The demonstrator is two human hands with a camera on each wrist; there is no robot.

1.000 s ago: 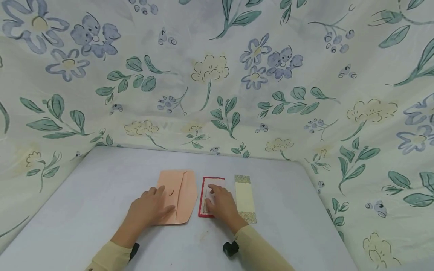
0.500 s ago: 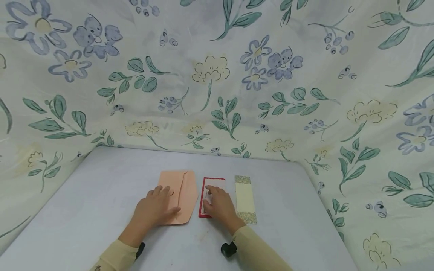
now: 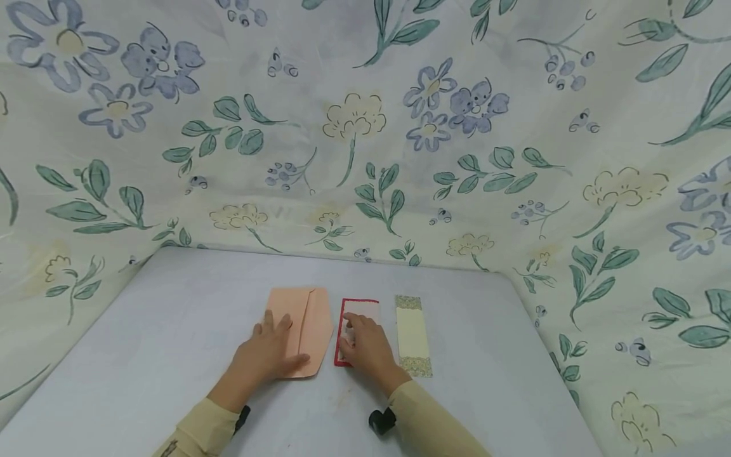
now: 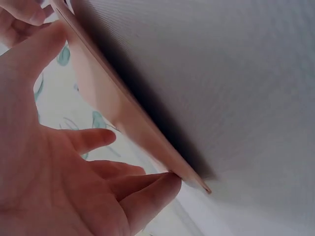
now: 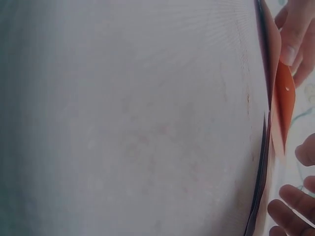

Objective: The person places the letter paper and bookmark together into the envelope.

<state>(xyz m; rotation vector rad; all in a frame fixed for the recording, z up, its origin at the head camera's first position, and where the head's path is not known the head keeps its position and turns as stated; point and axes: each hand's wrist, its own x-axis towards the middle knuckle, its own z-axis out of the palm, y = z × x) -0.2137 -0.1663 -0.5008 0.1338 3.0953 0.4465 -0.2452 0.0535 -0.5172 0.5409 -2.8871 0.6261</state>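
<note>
A peach envelope [image 3: 320,330] lies on the table with its flap toward the right. My left hand [image 3: 264,352] rests on its left part, fingers spread; in the left wrist view, the thumb and fingertips of the left hand [image 4: 64,167] touch the envelope [image 4: 115,105]. Beside it lies a white card with a red border [image 3: 362,307], partly hidden by my right hand [image 3: 371,348]. That hand is over the card with loosely bent fingers; in the right wrist view the right hand [image 5: 293,204] has nothing between its fingers. Further right lies a cream paper strip [image 3: 413,330] with glittery gold-green ends.
The white table [image 3: 491,362] stretches around the papers. A flower-patterned cloth [image 3: 365,165] hangs behind and at the sides of the table. Black wrist-worn devices, such as the right one [image 3: 381,421], sit below the sleeves.
My left hand has shifted to the right across the envelope and spread its fingers. The right hand has moved slightly left over the card. The papers have stayed in place.
</note>
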